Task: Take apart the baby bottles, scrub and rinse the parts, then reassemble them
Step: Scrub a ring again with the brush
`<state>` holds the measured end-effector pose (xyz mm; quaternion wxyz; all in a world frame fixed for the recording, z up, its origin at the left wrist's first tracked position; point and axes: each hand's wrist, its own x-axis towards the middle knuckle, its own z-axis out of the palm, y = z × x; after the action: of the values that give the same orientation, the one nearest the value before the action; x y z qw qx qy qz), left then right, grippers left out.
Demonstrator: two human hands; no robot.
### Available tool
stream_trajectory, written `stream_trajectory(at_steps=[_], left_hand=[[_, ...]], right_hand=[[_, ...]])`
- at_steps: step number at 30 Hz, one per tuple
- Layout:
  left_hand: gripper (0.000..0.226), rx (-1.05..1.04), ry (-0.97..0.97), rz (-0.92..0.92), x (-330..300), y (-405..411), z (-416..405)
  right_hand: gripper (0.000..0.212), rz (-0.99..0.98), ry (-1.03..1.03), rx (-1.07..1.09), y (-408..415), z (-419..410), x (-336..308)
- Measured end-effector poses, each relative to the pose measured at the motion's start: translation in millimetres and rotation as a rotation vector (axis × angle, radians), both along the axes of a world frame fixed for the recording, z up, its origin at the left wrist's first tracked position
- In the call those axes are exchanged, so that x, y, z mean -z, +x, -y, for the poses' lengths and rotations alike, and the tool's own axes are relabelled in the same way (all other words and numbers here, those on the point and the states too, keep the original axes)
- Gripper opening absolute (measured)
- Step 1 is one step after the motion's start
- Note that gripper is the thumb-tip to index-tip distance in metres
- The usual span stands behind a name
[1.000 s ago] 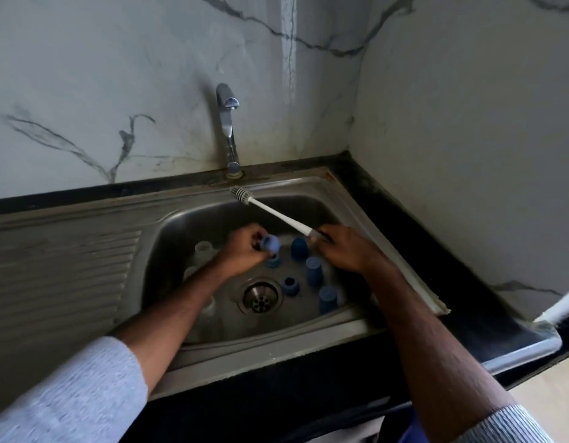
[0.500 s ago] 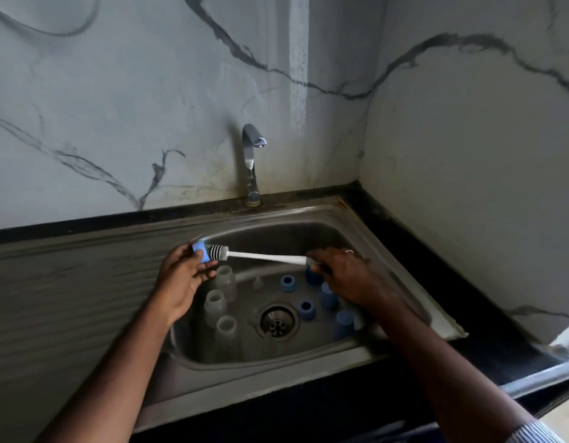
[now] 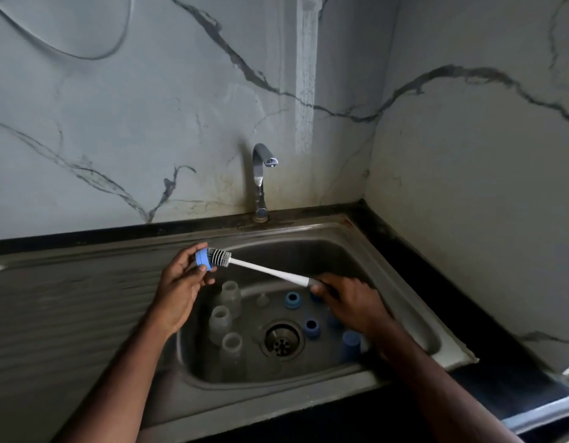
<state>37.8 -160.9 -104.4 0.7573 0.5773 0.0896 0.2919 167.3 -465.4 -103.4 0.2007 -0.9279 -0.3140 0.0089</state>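
Two hands: left hand [image 3: 180, 282] pinches blue cap [image 3: 202, 259], seemingly over brush [image 3: 219, 255].

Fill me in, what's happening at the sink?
A person is scrubbing baby bottle parts. The left hand holds a blue cap over the sink's left edge, while the right hand pushes the bottle brush bristles into it. Three clear bottles and several blue rings and caps sit in the basin. No water shows at the tap.
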Motion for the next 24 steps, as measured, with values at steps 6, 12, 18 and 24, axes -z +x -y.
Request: stream_trajectory(at_steps=[6, 12, 18, 24], left_hand=[[0.026, 0.075, -0.147, -0.002, -5, -9, -3], [0.036, 0.022, -0.021, 0.094, -7, -10, 2], [0.024, 0.054, -0.081, -0.008, -11, -13, -1], [0.024, 0.008, 0.061, 0.027, -11, -12, -2]], right_hand=[[0.056, 0.12, 0.073, -0.029, -2, 4, -4], [0.068, 0.021, 0.042, -0.034, -5, -5, -2], [0.063, 0.044, 0.124, -0.063, -5, 3, -4], [0.073, 0.012, 0.154, -0.055, -4, -2, -1]])
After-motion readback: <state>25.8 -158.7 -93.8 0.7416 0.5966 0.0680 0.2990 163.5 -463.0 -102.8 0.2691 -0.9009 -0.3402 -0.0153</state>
